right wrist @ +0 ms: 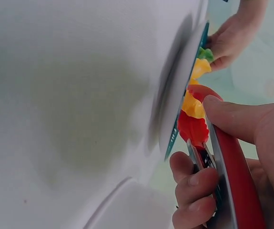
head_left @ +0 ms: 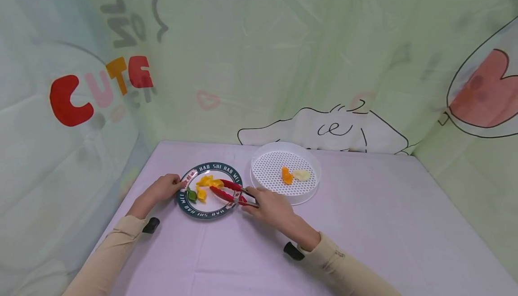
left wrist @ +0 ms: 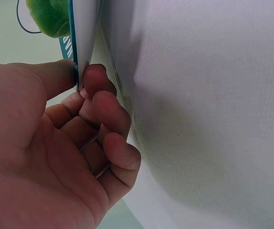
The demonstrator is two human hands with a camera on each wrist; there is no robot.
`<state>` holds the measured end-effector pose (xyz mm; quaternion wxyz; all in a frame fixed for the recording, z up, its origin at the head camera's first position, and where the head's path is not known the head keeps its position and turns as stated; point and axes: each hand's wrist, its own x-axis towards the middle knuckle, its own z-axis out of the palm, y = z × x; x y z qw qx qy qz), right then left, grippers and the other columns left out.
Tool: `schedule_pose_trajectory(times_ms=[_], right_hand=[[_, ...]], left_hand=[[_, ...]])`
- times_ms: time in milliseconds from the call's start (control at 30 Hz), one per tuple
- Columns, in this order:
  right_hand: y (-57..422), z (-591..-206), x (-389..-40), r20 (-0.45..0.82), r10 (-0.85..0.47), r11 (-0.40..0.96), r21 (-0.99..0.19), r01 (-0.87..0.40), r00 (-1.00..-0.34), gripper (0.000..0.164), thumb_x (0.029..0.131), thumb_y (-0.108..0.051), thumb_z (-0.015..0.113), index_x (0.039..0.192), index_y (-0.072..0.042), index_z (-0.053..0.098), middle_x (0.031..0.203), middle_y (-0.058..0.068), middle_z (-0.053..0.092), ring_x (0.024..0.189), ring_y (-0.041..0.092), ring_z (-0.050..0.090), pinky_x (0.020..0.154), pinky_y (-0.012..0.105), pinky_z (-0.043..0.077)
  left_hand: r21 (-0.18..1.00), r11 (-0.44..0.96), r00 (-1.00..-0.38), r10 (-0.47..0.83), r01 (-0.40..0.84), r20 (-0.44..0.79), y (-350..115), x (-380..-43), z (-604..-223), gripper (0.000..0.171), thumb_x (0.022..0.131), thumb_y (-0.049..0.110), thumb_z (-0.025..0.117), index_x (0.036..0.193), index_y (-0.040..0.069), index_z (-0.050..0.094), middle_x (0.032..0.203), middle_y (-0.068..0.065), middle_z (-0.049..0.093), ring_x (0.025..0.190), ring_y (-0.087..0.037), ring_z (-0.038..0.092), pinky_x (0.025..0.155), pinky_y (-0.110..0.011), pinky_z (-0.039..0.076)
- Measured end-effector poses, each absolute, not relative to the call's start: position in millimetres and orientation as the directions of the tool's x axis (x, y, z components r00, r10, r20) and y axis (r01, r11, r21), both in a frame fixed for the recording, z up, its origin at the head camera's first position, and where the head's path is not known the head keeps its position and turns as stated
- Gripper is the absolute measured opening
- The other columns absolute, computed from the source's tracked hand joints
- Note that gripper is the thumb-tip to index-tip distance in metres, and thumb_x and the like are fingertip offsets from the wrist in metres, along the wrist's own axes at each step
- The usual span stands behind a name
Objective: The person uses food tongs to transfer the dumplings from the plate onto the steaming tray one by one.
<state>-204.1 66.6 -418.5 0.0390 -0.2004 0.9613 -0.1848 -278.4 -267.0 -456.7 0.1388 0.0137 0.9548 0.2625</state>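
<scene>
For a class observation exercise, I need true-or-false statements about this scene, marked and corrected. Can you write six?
1. The right hand holds red and silver tongs. True.
2. The left hand holds nothing. False: it pinches the rim of the plate.
3. A green piece lies on the plate. True.
4. Everything on the plate is green. False: yellow pieces are there too.
5. In the head view, the perforated white tray stands left of the plate. False: it stands to the right.
6. The tray holds an orange piece and a pale piece. True.
</scene>
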Motion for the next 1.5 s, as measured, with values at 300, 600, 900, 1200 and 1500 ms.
schedule_pose_trajectory(times_ms=[300, 600, 900, 1200, 1500], right_hand=[[86.8, -416.0, -201.4, 0.048, -0.344, 0.862, -0.381, -0.336, -0.938, 0.057, 0.087, -0.044, 0.076, 0.136, -0.019, 0.062, 0.093, -0.001, 0.067, 0.072, 0.012, 0.051, 0.056, 0.024, 0.041], [117.1, -406.6, -204.6, 0.116, -0.254, 0.885, -0.372, -0.279, -0.96, 0.058, 0.086, -0.041, 0.077, 0.137, -0.016, 0.062, 0.116, 0.006, 0.072, 0.081, 0.016, 0.058, 0.06, 0.026, 0.047], [149.0, -402.8, -208.8, 0.115, -0.181, 0.905, -0.369, -0.212, -0.977, 0.061, 0.09, -0.04, 0.073, 0.14, -0.009, 0.058, 0.131, 0.013, 0.066, 0.104, 0.027, 0.065, 0.075, 0.043, 0.055], [159.6, -406.9, -212.4, 0.027, -0.125, 0.931, -0.342, -0.127, -0.992, 0.06, 0.09, -0.04, 0.073, 0.139, -0.008, 0.057, 0.125, 0.016, 0.068, 0.091, 0.025, 0.061, 0.068, 0.037, 0.05], [163.2, -404.9, -216.7, -0.048, -0.093, 0.964, -0.253, -0.078, -0.994, 0.059, 0.088, -0.039, 0.075, 0.136, -0.008, 0.059, 0.121, 0.016, 0.069, 0.083, 0.026, 0.06, 0.065, 0.037, 0.05]], left_hand=[[0.505, 0.861, -0.96, 0.083, -0.065, -0.266, -266.1, -278.4, -456.4, 0.029, 0.103, 0.03, 0.055, 0.09, 0.004, 0.057, 0.077, -0.008, 0.053, 0.076, -0.021, 0.052, 0.066, -0.028, 0.04], [0.504, 0.863, -0.962, 0.101, -0.043, -0.254, -268.1, -278.5, -458.0, 0.029, 0.104, 0.029, 0.054, 0.09, 0.003, 0.057, 0.077, -0.008, 0.053, 0.076, -0.021, 0.052, 0.066, -0.029, 0.04], [0.501, 0.865, -0.961, 0.11, -0.034, -0.255, -267.3, -277.6, -454.4, 0.029, 0.104, 0.029, 0.054, 0.091, 0.003, 0.057, 0.077, -0.008, 0.053, 0.076, -0.021, 0.052, 0.066, -0.029, 0.04], [0.498, 0.867, -0.96, 0.114, -0.03, -0.255, -269.8, -279.9, -458.9, 0.03, 0.104, 0.03, 0.054, 0.09, 0.004, 0.056, 0.076, -0.007, 0.052, 0.075, -0.02, 0.051, 0.065, -0.028, 0.039], [0.506, 0.862, -0.962, 0.124, -0.017, -0.243, -269.1, -278.7, -457.7, 0.031, 0.104, 0.03, 0.054, 0.089, 0.003, 0.056, 0.076, -0.007, 0.052, 0.073, -0.02, 0.051, 0.064, -0.029, 0.039]])
